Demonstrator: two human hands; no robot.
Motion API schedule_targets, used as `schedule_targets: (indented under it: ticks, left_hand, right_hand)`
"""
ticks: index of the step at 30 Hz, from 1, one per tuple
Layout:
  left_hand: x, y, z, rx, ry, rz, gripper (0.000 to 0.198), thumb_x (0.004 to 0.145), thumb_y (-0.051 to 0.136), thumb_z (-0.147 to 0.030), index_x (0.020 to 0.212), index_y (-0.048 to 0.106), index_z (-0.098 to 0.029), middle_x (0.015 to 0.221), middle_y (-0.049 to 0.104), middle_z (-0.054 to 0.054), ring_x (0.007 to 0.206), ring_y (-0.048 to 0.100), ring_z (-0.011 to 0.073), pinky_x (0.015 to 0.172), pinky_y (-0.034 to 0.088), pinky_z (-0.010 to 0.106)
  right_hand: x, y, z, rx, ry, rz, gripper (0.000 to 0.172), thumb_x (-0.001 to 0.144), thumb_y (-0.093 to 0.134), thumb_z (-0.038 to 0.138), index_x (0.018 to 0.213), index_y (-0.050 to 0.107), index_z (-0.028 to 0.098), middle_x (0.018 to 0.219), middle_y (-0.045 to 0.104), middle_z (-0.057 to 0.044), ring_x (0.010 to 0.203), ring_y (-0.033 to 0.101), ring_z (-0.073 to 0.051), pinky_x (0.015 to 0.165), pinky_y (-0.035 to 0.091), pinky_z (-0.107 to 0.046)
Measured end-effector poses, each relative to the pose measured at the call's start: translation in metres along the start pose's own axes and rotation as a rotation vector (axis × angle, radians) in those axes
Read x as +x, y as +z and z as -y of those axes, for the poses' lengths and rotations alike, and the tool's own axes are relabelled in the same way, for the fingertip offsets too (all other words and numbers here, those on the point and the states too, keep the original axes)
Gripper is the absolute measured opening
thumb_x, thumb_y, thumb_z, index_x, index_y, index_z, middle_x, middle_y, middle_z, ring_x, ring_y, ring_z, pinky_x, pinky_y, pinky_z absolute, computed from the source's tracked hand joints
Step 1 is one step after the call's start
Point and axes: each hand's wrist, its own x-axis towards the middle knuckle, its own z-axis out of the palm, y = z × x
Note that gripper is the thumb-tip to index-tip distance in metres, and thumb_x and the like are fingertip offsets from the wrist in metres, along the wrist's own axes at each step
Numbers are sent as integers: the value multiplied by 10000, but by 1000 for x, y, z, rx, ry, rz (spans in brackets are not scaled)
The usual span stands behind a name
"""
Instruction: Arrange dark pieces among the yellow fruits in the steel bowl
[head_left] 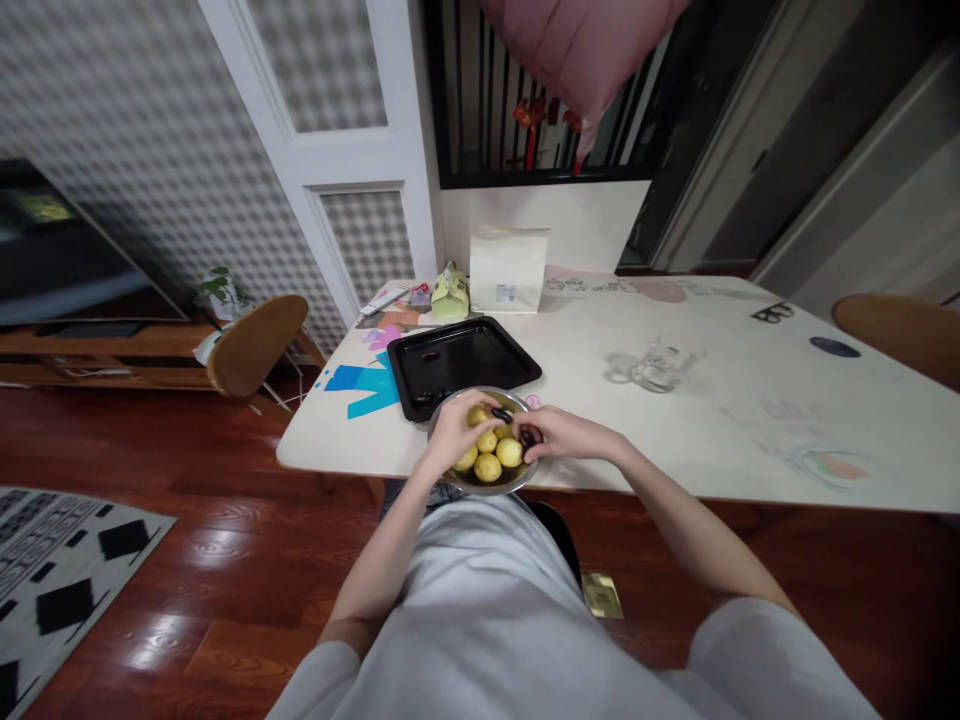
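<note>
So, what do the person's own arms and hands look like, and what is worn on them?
Both the left hand and right hand are bare: no gloves, and no watch or ring that I can see. The forearms are uncovered; short light-grey sleeves end near the elbows.

No writing could be read anywhere in view.
A small printed label (505, 293) sat on the white paper bag (510, 262), too small to make out. Faint dark scribbles (592, 285) ran along the far edge of the table (675, 440), and a black mark (772, 312) lay further right, both too blurred to read.
</note>
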Motion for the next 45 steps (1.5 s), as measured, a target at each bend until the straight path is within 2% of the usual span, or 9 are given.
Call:
schedule_targets:
  ticks: [4,8,12,19,25,31,37,41,45]
  left_hand:
    - [0,-26,24,80,-130,-251,78,886,727,-219,935,668,-204,947,722,41,914,689,210,870,541,323]
    - [-6,-42,61,351,-296,-313,104,843,733,-163,874,643,-205,883,692,45,858,660,226,819,520,343]
    - [-15,-39,84,431,-353,-311,101,843,718,-160,854,631,-210,911,675,59,940,642,262,890,512,389]
    - [-25,-28,92,402,-282,-313,188,961,564,-181,1129,645,-202,1122,652,114,1117,618,279,1015,506,425]
    - [-30,-26,102,339,-230,-329,303,1018,486,-215,1308,572,-230,1293,604,125,1247,579,262,1099,473,434]
    - [-25,-35,110,416,-308,-314,332,1039,410,-200,1324,579,-226,1386,610,154,1317,564,298,1095,445,485]
    - [-1,-38,112,487,-226,-152,324,1014,529,-237,1330,603,-244,1479,596,137,1429,505,287,1219,323,495]
    - [26,-31,114,476,-239,40,446,1012,565,-348,1446,532,-250,1615,461,138,1538,372,293,1253,264,528]
    - [50,-22,120,474,-296,147,555,983,611,-428,1494,496,-243,1654,394,160,1580,283,332,1258,207,602]
  right_hand:
    - [0,-8,0,87,-60,49,210,856,763,388,878,667,203,803,655,-2,755,599,-175,696,453,-264]
    - [19,-25,0,179,-112,-83,322,852,754,502,899,679,192,864,697,-26,775,604,-179,721,460,-276]
    - [78,-34,-8,161,-104,-216,313,820,777,475,864,689,178,861,710,-27,762,600,-166,710,454,-271]
    - [196,-18,-30,129,81,-150,264,796,847,337,746,674,144,730,690,-12,712,620,-147,690,499,-261]
    - [227,0,-36,136,173,-52,290,979,695,367,1161,674,143,1108,709,-76,913,699,-189,795,618,-362]
    - [194,-12,-38,168,110,-106,197,849,790,291,967,742,140,878,763,-38,707,676,-145,697,570,-273]
    - [101,-28,-53,126,117,-210,325,842,740,473,894,719,153,829,736,-55,735,660,-172,690,522,-278]
    - [42,-8,-61,128,191,-145,475,842,684,632,908,704,161,677,672,-17,593,602,-167,551,477,-273]
    - [17,19,-64,209,257,-177,537,860,609,705,898,707,178,685,663,-24,611,593,-176,567,497,-287]
